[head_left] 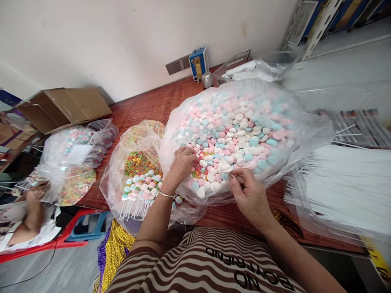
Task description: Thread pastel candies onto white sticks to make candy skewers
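A large clear plastic bag [180, 118] lies open, full of pink, blue and white button-shaped candies [241, 144]. My left hand [184, 162] reaches into its near left side with fingers bent. Small red and orange rings [198, 169] lie by those fingertips, and whatever they grip is hidden. At the bag's near rim, my right hand [249, 193] is closed, thumb and forefinger pinched at a white candy piece [225, 167]. Left of my left forearm, finished-looking candy stacks on white sticks [142, 187] rest on a second bag [111, 167] holding coloured rings [139, 162].
White sticks [348, 183] fill a clear tray at the right. Behind the bag stand a blue box [198, 64], a metal cup [207, 80] and a plastic bin [259, 70]. A cardboard box [67, 106] stands at the left, and another person's hand [36, 192] works there.
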The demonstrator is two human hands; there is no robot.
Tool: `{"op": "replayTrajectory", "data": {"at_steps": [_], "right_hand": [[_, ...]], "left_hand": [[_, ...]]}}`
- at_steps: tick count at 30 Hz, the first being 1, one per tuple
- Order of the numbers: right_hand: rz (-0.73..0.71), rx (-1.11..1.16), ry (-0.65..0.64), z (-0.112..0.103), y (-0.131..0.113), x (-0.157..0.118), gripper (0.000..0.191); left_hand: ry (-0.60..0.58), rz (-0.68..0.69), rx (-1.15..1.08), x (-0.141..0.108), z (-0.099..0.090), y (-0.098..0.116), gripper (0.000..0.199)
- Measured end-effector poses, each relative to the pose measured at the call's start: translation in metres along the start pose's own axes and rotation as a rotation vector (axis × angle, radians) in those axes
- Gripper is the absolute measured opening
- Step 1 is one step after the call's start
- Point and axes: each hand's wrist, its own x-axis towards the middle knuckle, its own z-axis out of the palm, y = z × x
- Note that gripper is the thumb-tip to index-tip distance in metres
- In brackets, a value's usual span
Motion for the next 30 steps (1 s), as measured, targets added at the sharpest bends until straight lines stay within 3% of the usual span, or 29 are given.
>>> {"op": "replayTrajectory", "data": {"at_steps": [11,14,19,26,30], "right_hand": [[-0.041,-0.031,-0.028,0.003,0.003,-0.001,0.01],[-0.062,-0.03,-0.094,0.004,0.0,-0.003,0.011],[-0.039,-0.034,-0.168,0.006,-0.002,-0.006,0.013],[-0.045,-0.059,-0.183,0.009,0.0,-0.006,0.013],[-0.048,-0.054,-0.2,0.01,-0.001,-0.007,0.013]], "left_hand": [[-0.008,0.058,-0.053,-0.026,0.001,-0.003,0.021],[0.063,0.073,-0.099,-0.031,0.004,-0.001,0.018],[0.227,-0.017,-0.13,-0.037,-0.002,0.003,0.026],[-0.023,-0.012,0.046,-0.042,-0.01,0.013,0.009],[-0.015,-0.017,0.066,-0.044,-0.008,0.017,0.013]]}}
